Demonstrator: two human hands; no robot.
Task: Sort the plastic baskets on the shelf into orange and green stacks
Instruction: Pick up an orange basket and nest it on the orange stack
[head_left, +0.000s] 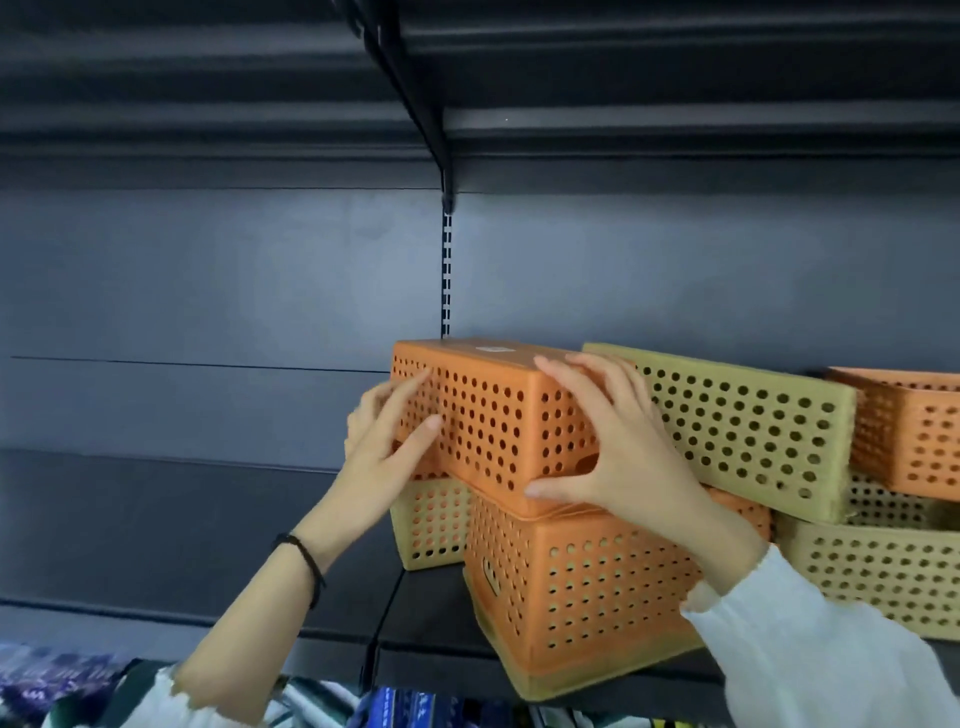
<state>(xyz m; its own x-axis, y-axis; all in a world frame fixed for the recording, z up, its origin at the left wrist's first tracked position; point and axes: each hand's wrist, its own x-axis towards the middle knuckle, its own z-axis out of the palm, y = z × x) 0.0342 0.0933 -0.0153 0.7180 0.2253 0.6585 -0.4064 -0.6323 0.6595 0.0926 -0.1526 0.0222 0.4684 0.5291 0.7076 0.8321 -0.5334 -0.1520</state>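
Note:
An upside-down orange perforated basket (498, 415) sits on top of another orange basket (587, 587) at the shelf's front edge. My left hand (387, 436) presses on its left end and my right hand (608, 441) grips its right end; both hold it. Behind the lower orange basket stands a yellow-green basket (431, 525). A second yellow-green basket (748, 431) leans tilted to the right, over a third one (883, 571). One more orange basket (914, 426) lies at the far right, cut off by the frame.
The dark shelf board (426, 613) carries the baskets; its left part holds nothing. A slotted upright (445, 275) runs up the dark back panel to the shelf above. Colourful packaged goods (52, 680) lie on the level below.

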